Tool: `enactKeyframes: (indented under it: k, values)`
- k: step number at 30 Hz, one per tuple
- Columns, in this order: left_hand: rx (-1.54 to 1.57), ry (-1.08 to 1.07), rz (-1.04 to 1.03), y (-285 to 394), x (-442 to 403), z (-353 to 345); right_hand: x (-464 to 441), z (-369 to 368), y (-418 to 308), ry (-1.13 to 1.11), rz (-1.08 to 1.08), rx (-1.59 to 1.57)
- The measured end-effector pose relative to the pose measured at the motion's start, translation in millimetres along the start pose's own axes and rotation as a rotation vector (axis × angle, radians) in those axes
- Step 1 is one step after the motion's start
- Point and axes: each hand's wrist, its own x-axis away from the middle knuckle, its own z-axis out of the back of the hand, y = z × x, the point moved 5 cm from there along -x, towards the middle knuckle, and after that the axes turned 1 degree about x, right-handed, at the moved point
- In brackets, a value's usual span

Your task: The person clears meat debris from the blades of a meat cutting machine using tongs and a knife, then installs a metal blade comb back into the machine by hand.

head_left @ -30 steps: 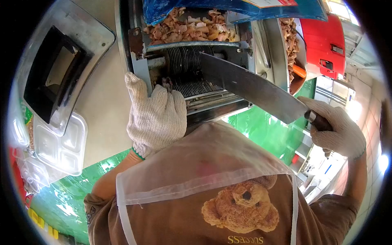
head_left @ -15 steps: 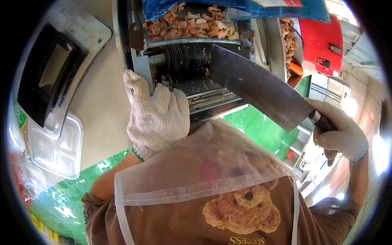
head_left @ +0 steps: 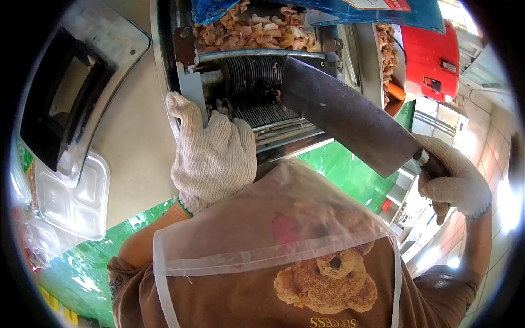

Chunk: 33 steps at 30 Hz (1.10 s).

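Observation:
My right hand (head_left: 456,183), in a white knit glove, is wrapped round the handle of a cleaver (head_left: 350,117). The broad dark blade points up and left, its far end over the opening of a meat-cutting machine (head_left: 191,82). Inside that opening sit close-set dark blades (head_left: 254,76) with small meat scraps caught on them. My left hand (head_left: 216,156), gloved likewise, grips the machine's front left frame. Its thumb is outside the side plate and its bent fingers are on the inner side, with their tips partly hidden.
Sliced meat pieces (head_left: 262,33) lie behind the blades, under a blue plastic bag (head_left: 377,16). More meat fills a container (head_left: 388,60) at the right, near a red box (head_left: 432,60). A metal cover with a black frame (head_left: 46,104) and clear compartment trays (head_left: 74,197) are at the left.
Both hands and the cleaver keep almost the same positions. Only a slight shift of the whole view shows.

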Motion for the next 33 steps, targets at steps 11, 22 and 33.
enactKeyframes:
  k: [11, 22, 33]
  values:
    - [-0.025, -0.05, 0.029, 0.4, -7.0, 6.7, 5.6, -2.0, -0.9, 0.018, 0.014, 0.045]
    - [-0.029, -0.088, 0.025, 0.4, -6.9, 6.9, 5.3, -3.5, 0.8, 0.0, 0.027, -0.011]
    - [-0.098, -0.209, 0.069, 0.6, -11.2, 5.5, 11.2, -13.5, -3.9, -0.018, -0.002, -0.071]
